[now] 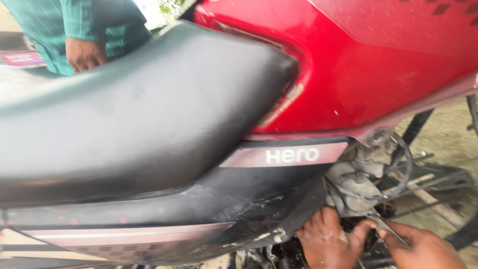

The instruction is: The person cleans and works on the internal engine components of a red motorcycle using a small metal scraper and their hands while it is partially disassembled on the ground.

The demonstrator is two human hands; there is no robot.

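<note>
A motorcycle fills the view, with a black seat point(139, 114), a red fuel tank point(368, 65) and a black side panel point(259, 199). Below the tank sits the grey carburettor and engine area point(356, 182), with cables looping around it. My left hand point(328, 241) reaches in just under that grey part, its fingers curled against the dark parts there; what it holds is hidden. My right hand point(423, 248) is beside it at the lower right, pinching a thin grey metal tool point(386, 226) whose tip points at the engine parts.
Another person in a green shirt point(84, 25) stands behind the seat at the top left, one hand point(83, 54) hanging down. Dusty ground point(443, 129) and dark frame bars point(433, 187) show at the right, beyond the engine.
</note>
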